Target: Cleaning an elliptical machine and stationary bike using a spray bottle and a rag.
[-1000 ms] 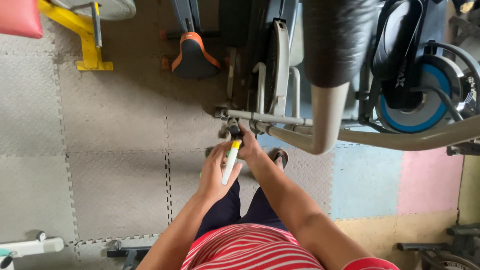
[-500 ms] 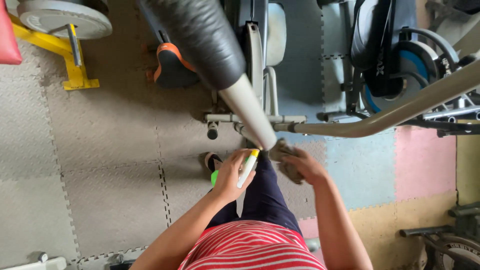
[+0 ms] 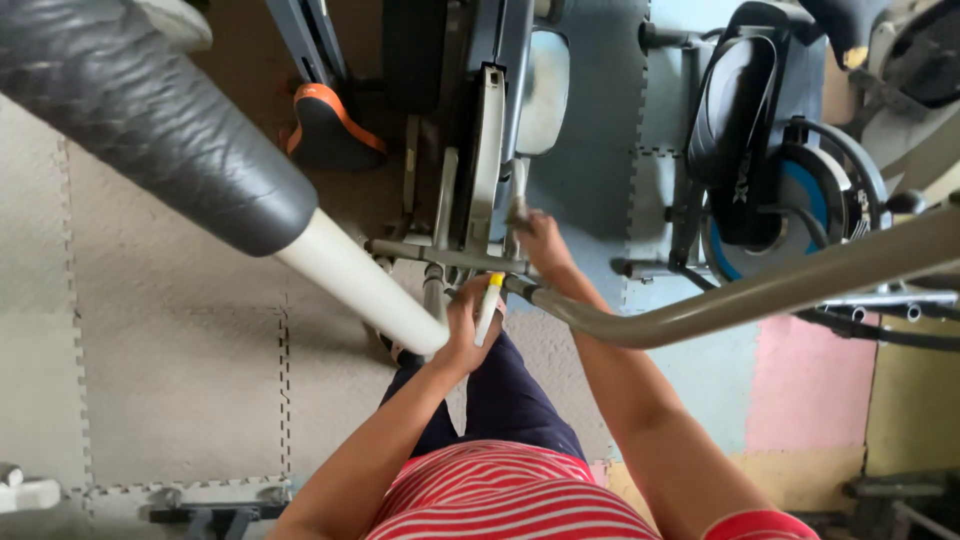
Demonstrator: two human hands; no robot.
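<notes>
The left hand [image 3: 465, 325] is closed around a slim white spray bottle [image 3: 488, 310] with a yellow tip. The bottle's long axis runs near-to-far with a slight lean to the right, the yellow end pointing far, toward the grey frame [image 3: 450, 255] of the exercise machine. The tip sits just short of the cross tube, almost touching it, so the frame lies straight ahead of the bottle's nose.

The right hand [image 3: 540, 245] reaches farther out than the left and a little to its right. Its fingers are curled on a dark cloth [image 3: 518, 212], which presses against an upright bar of the frame just above the cross tube. This grip looks shut on the cloth, though the fingertips are partly hidden behind the metal. The right hand is already on the machine; the left hangs just near of it, apart from the right.

A curved grey handlebar [image 3: 760, 290] sweeps from the frame out to the right, passing over the right forearm. A second bar with a thick black foam sleeve [image 3: 150, 110] crosses the upper left, its white tube ending just left of the left hand. On the far side stand an orange and black seat [image 3: 325, 130] and, to the right, a flywheel [image 3: 800, 215] with a blue ring. Grey foam floor mats [image 3: 170, 340] lie underneath, with pale blue and pink ones on the right.
</notes>
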